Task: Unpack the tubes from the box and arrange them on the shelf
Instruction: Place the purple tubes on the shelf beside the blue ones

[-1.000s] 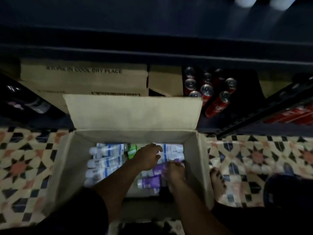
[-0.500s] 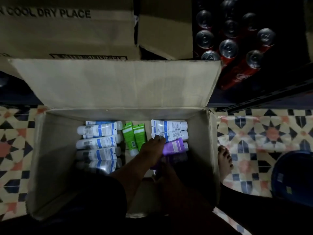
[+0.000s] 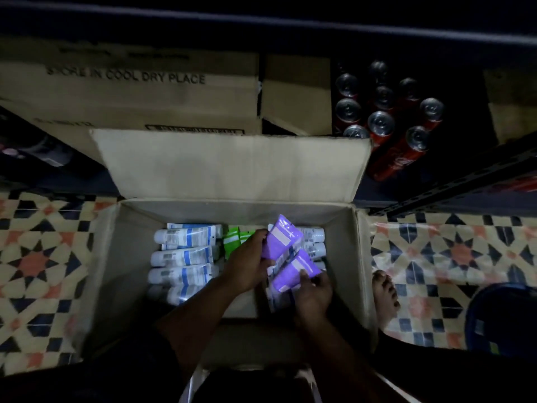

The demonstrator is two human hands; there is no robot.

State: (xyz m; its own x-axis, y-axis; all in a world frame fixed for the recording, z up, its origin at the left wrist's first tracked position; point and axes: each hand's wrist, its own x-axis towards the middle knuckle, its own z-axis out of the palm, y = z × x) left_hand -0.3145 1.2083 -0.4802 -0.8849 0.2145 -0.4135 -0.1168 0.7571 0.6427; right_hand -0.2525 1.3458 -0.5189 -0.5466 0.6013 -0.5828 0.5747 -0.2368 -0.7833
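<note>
From the head camera, looking steeply down, an open cardboard box [image 3: 359,257] sits on a patterned tiled floor [image 3: 40,257], its far flap [image 3: 232,164] folded back toward a dark shelf [image 3: 453,181].

Both hands are inside the box. The left hand [image 3: 250,264] is closed around a purple tube [image 3: 280,238], which tilts up and away with its crimped end highest. The right hand [image 3: 312,292] grips a second purple tube [image 3: 293,270] just below and beside the first; the two tubes overlap or touch near the middle, and I cannot tell which.

On the box floor to the left lies a stack of white-and-blue tubes [image 3: 183,254], on their sides with caps pointing left. Green tubes [image 3: 232,238] lie between that stack and the left hand. More white tubes [image 3: 313,242] lie at the right, partly hidden behind the purple ones.

Beyond the box, on the shelf's lowest level, stand a large carton printed "COOL DRY PLACE" [image 3: 130,91], a smaller plain carton [image 3: 296,94], and a cluster of red drink cans [image 3: 383,117], one lying tilted. A bare foot [image 3: 383,295] rests on the tiles just right of the box, near a dark blue round container [image 3: 502,318].
</note>
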